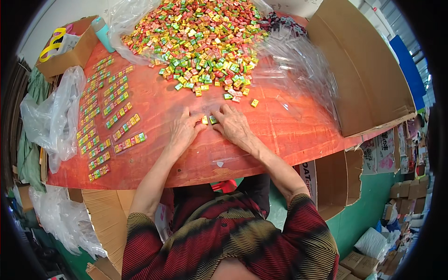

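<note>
My left hand [185, 129] is closed near the middle of the red table, thumb and fingers pinching a small yellow-and-red box [204, 120]. Just across from it, my right hand [234, 126] grips a small green box [213, 120], with a narrow gap between the two. Both hands rest low over the tabletop. Beyond them spreads a large heap of little red, yellow and green boxes [205, 42]. A lone yellow box [255, 103] lies to the right of the heap's tip. Nearer to me, a clear plastic sleeve [224, 162] lies flat.
Rows of boxes packed in strips [129, 143] cover the table's left side. Clear plastic sleeves [298, 60] are piled at right, beside a tall open carton [364, 70]. A turquoise bottle [102, 34], a small carton [70, 53] and a plastic bag [56, 116] line the left edge.
</note>
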Tool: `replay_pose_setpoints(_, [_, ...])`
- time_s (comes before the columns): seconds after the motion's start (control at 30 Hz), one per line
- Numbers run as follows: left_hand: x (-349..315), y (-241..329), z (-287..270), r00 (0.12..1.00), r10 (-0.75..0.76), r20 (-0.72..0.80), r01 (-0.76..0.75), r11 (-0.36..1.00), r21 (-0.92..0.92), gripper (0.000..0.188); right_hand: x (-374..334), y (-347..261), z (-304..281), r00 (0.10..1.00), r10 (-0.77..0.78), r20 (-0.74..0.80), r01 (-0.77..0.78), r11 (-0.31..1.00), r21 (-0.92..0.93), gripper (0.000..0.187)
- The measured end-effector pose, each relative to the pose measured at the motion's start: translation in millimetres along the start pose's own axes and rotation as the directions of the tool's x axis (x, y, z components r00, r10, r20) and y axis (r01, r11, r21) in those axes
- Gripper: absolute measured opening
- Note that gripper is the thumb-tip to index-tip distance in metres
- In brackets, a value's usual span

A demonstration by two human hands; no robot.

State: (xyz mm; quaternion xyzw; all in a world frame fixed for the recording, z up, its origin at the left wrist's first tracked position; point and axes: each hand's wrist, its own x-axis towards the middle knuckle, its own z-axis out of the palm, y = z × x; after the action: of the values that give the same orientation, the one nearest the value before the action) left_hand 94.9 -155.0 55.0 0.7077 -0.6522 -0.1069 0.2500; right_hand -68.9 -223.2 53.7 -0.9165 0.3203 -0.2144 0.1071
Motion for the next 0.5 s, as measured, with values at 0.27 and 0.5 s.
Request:
replay_pose_setpoints(0.27, [2,10,9,0.999,0.034,0.023,-0.034,0.999,-0.003,0.033,-7,7,-4,1.0,-0.019,0.022,0.016,0.991,0.131,0.032])
replay_pose_setpoints(0.5, [0,12,8,0.997,0.075,0.007,-0.075,0.997,0.008,0.035,-8,56,-34,0.936,0.326,-0.133,-0.34,0.935,-0.1,0.033])
